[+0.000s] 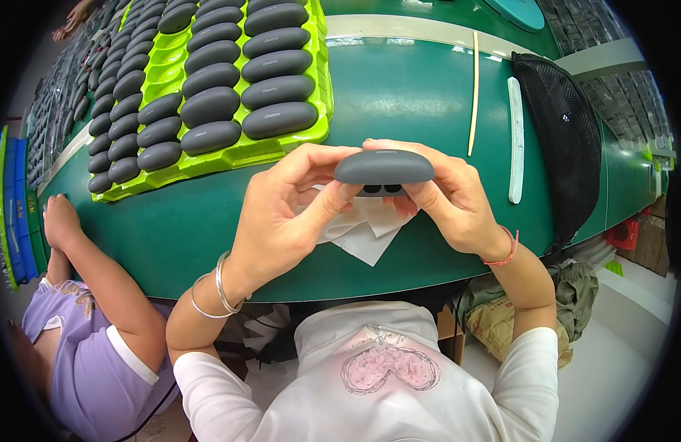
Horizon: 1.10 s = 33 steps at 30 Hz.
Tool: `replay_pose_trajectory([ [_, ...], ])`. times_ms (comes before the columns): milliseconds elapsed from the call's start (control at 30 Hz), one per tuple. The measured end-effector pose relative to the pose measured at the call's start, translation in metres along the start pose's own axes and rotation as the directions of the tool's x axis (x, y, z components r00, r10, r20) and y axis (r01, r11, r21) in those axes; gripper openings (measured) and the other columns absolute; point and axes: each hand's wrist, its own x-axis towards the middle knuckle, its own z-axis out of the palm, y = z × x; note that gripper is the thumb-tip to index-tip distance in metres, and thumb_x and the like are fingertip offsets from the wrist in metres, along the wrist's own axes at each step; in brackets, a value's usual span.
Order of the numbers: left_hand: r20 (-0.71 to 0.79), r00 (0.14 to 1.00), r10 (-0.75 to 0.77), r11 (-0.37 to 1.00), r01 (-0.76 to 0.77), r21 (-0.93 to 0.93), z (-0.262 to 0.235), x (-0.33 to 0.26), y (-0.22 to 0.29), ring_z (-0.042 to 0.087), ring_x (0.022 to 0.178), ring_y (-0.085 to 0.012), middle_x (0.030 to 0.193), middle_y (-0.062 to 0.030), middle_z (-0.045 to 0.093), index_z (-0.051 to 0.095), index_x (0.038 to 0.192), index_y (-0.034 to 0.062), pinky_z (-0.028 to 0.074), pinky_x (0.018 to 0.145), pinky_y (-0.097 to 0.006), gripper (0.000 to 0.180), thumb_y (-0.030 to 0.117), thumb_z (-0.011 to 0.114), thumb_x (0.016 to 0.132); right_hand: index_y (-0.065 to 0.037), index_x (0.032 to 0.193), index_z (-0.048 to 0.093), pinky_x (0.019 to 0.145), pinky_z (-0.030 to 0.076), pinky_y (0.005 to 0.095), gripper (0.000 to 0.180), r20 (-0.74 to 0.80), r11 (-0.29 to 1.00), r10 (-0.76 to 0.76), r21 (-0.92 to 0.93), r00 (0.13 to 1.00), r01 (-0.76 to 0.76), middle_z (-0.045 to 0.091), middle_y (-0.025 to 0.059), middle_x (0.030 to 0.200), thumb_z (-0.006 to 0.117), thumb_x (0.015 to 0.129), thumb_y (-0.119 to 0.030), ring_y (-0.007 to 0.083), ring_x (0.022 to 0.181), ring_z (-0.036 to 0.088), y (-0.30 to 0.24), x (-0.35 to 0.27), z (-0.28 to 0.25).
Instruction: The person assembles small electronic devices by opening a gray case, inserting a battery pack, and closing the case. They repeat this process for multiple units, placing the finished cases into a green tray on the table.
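Note:
A dark grey, rounded case (pixel 384 168) that looks like an earbud case is held level over the table in front of me. My left hand (pixel 278 210) pinches its left end between thumb and fingers. At its other end, my right hand (pixel 454 199) grips in the same way. Two dark hollows or inserts show under the case's upper shell. Beneath my hands lies a crumpled white cloth (pixel 370 239), partly hidden by them. To the left, a lime green tray (pixel 230 160) bears rows of similar grey cases (pixel 279 120), with several vacant slots in one column.
A thin wooden stick (pixel 474 96), a pale flat strip (pixel 515 140) and a black mesh pouch (pixel 565 140) lie at the right on the green table (pixel 399 88). Another person's hand (pixel 62 221) rests at the left table edge, near blue crates (pixel 18 214).

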Motion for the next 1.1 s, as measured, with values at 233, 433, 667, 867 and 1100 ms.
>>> replay_pose_trajectory([
  [233,0.043,0.992,-0.119,0.979,0.124,-0.159,-0.005,0.001,0.001,0.063,0.092,-0.0143,0.104,-0.0081,0.064,0.057,0.112,-0.0052,0.054,0.08,-0.029,0.024,0.011,0.058,0.095,0.002,0.13,0.05,0.068,0.05,0.0237,0.038,-0.024,0.975,0.086,0.207,0.996,-0.079,0.063,0.0074,0.096,0.054,0.096,-0.014,0.0092,0.079,0.059,-0.005,-0.001,0.008],
  [433,0.037,0.996,-0.082,0.986,0.086,-0.144,-0.005,0.001,0.0,0.062,0.097,-0.0156,0.109,-0.0102,0.063,0.056,0.117,-0.006,0.055,0.081,-0.029,0.027,0.011,0.057,0.095,0.002,0.128,0.053,0.066,0.05,0.0243,0.037,-0.062,0.995,-0.062,0.07,0.996,0.067,0.065,0.0107,0.099,0.059,0.092,-0.009,0.0107,0.077,0.062,0.0,0.0,0.01],
  [667,0.025,0.998,-0.057,0.99,0.06,-0.128,-0.005,0.002,-0.001,0.062,0.099,-0.0157,0.112,-0.0119,0.063,0.055,0.12,-0.0067,0.054,0.084,-0.029,0.029,0.008,0.058,0.094,-0.002,0.128,0.055,0.065,0.051,0.0265,0.038,-0.058,0.984,-0.167,-0.072,0.984,0.163,0.066,0.012,0.098,0.059,0.091,-0.01,0.014,0.072,0.064,0.004,0.001,0.006],
  [867,-0.041,0.994,0.102,0.991,-0.098,0.09,-0.001,-0.003,-0.003,0.064,0.095,-0.0161,0.103,-0.0113,0.065,0.057,0.113,-0.0062,0.051,0.085,-0.028,0.025,-0.002,0.061,0.089,-0.001,0.13,0.053,0.066,0.051,0.0301,0.042,-0.031,0.991,-0.099,-0.092,0.995,0.096,0.066,0.0142,0.099,0.053,0.088,-0.003,0.0176,0.069,0.063,-0.003,0.001,0.0],
  [1100,-0.017,0.988,0.152,0.943,-0.14,0.3,-0.002,-0.006,-0.002,0.07,0.089,-0.0248,0.097,-0.0173,0.068,0.061,0.105,-0.0053,0.056,0.078,-0.031,0.028,-0.013,0.06,0.078,0.001,0.128,0.053,0.061,0.05,0.0293,0.047,0.012,0.939,-0.193,-0.286,0.981,0.188,0.064,0.0167,0.097,0.05,0.081,0.008,0.0212,0.064,0.062,-0.003,-0.002,0.005],
])
